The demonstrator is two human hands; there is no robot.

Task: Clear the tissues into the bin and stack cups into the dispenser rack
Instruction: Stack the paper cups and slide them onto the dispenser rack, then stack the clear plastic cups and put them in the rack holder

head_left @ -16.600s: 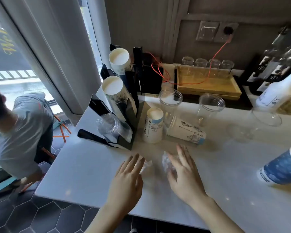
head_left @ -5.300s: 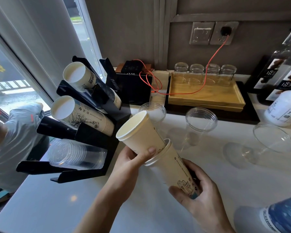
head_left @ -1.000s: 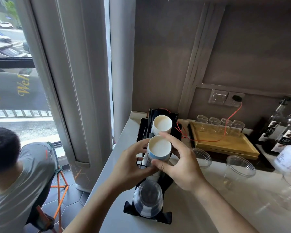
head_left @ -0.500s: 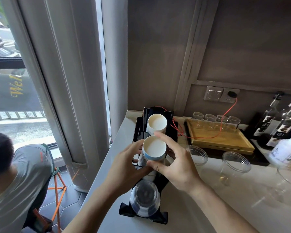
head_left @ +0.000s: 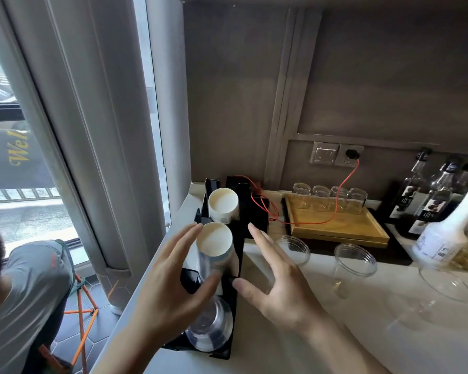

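A black dispenser rack [head_left: 239, 240] stands at the counter's left edge. Its top slot holds a stack of white paper cups [head_left: 223, 203]. In the middle slot sits a white paper cup with a blue band [head_left: 214, 240], and the bottom slot holds clear plastic cups [head_left: 211, 325]. My left hand [head_left: 170, 287] is spread beside the middle cup, thumb across its lower part, fingers apart. Just right of the rack my right hand [head_left: 277, 279] is open and clear of the cup. Two clear plastic cups [head_left: 293, 249] [head_left: 354, 261] stand loose on the counter. No tissues are in view.
A wooden tray [head_left: 335, 228] with glass jars [head_left: 330, 195] sits at the back, a red cable running to the wall socket [head_left: 350, 155]. Dark bottles [head_left: 432, 201] and a white bottle [head_left: 449, 236] stand right. A tipped clear cup [head_left: 443, 287] lies right. A person [head_left: 19, 292] crouches below left.
Both hands gripped the middle paper cup in the rack half a second ago. Now the fingers have spread and my right hand has come off it to the right.
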